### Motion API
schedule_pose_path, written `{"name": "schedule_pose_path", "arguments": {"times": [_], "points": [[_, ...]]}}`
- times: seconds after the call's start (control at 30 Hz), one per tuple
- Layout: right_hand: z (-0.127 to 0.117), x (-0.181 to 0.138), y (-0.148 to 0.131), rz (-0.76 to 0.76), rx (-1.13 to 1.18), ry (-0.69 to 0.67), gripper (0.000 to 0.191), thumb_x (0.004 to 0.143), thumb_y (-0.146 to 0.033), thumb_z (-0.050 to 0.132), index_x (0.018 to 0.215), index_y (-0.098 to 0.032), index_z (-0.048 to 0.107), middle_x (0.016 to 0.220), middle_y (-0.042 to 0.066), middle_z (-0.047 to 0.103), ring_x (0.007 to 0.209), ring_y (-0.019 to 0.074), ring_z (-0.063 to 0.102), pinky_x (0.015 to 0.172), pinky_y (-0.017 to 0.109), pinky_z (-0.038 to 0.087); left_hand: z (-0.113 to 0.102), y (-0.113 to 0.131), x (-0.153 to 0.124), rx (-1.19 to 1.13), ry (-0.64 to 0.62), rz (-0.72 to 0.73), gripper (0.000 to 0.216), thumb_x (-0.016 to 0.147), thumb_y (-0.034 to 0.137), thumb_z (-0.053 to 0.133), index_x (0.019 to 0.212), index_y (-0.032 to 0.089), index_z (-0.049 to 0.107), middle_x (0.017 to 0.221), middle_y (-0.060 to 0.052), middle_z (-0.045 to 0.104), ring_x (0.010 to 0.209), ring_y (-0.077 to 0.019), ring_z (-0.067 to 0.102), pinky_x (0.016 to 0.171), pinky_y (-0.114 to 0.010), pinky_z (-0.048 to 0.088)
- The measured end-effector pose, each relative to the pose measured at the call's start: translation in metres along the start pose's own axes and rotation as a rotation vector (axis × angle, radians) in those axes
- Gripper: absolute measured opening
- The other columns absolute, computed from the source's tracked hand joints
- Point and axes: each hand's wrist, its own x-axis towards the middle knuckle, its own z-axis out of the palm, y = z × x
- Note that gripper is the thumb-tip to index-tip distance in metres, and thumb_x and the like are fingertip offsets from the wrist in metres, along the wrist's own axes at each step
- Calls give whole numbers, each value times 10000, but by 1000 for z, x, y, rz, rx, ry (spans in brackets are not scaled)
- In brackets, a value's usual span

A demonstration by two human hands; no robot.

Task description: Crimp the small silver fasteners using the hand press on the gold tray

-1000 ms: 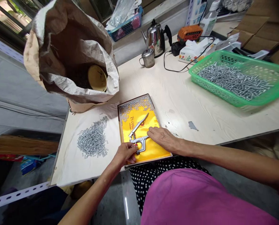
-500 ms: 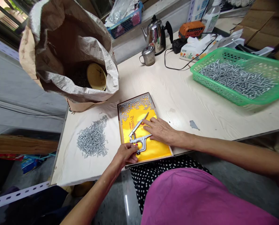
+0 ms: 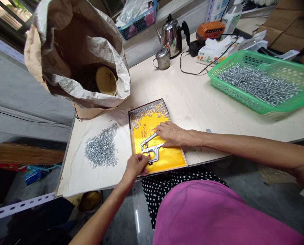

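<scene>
Pliers seemingly angled handles up-right, jaws near-left.

Bare tabletop lies open between the yellow tray and the green basket, wide enough for a hand to pass. To the left, the loose pile of metal pins covers the board, and the paper sack blocks the far left corner. Along the back edge stand a steel cup, a kettle and a black cable.

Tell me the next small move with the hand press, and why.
Probably press the lever down with the right hand: it rests on the raised handle of the press tool, while the left hand pinches at its jaw end on the yellow tray.
</scene>
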Motion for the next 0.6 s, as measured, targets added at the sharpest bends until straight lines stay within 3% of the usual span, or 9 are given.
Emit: {"name": "schedule_pose_path", "arguments": {"times": [0.07, 0.13, 0.23, 0.33, 0.4, 0.6], "points": [[1, -2, -2, 6, 15, 2, 508, 849, -402, 771, 1215, -88, 613, 1202, 163, 623, 1056, 295, 501, 862, 394, 407, 5, -1, -1, 251, 240, 265, 203, 931, 363, 635, 915, 167, 682, 908, -81, 698, 848, -227, 705, 718, -328, 575], [2, -4, -3, 16, 24, 10, 536, 847, -392, 775, 1250, -88, 595, 1249, 171, 612, 1075, 297, 503, 870, 396, 423, 11, 1, 4, 421, 402, 551, 324, 899, 373, 681, 1163, 185, 667, 1220, -123, 659, 1140, -293, 631, 895, -409, 565], [1, -6, -4, 24, 17, 1, 576, 850, -418, 771, 1271, -74, 581, 1279, 183, 601, 1100, 301, 504, 889, 399, 439, 20, 10, 22, 563, 390, 810, 619, 860, 344, 725, 1399, 126, 513, 1456, -186, 517, 1352, -350, 454, 1089, -506, 456], [-4, -9, -8, 60, -11, -13, 672, 815, -442, 804, 1299, -46, 560, 1243, 186, 612, 1076, 300, 516, 885, 394, 454, 23, 19, 39, 631, 309, 850, 668, 869, 312, 702, 1444, 85, 448, 1448, -197, 513, 1308, -337, 457, 1122, -505, 411], [-7, -10, -12, 84, -36, -20, 636, 809, -441, 812, 1264, -59, 585, 1194, 177, 629, 1048, 294, 528, 866, 391, 465, 23, 21, 43, 641, 290, 841, 631, 885, 306, 677, 1443, 115, 454, 1407, -165, 540, 1245, -319, 486, 1099, -489, 422], [5, -17, -21, 64, -64, -26, 171, 932, -247, 683, 1051, -127, 655, 1033, 129, 656, 994, 257, 554, 777, 353, 468, 28, 23, 32, 608, 288, 794, 440, 918, 291, 659, 1327, 148, 580, 1165, -113, 626, 1077, -284, 528, 973, -429, 467]]}}
